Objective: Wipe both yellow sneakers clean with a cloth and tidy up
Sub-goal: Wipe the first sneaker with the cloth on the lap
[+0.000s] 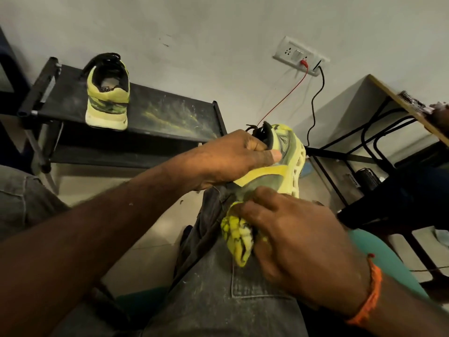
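Over the lap: held sneaker (279, 166), heel end up, sole facing right.
Left hand (233, 159): gripping the collar, thumb on the upper.
Right hand (291, 239): clutching cloth (237, 234) against the toe end.
Second sneaker (107, 93): upright on black rack (170, 113), well apart.

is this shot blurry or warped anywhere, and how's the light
Head view: dim, warm light; right hand and cloth smeared by motion blur; wide-angle lens bends the wall and tilts the shelf; far sneaker fairly sharp.
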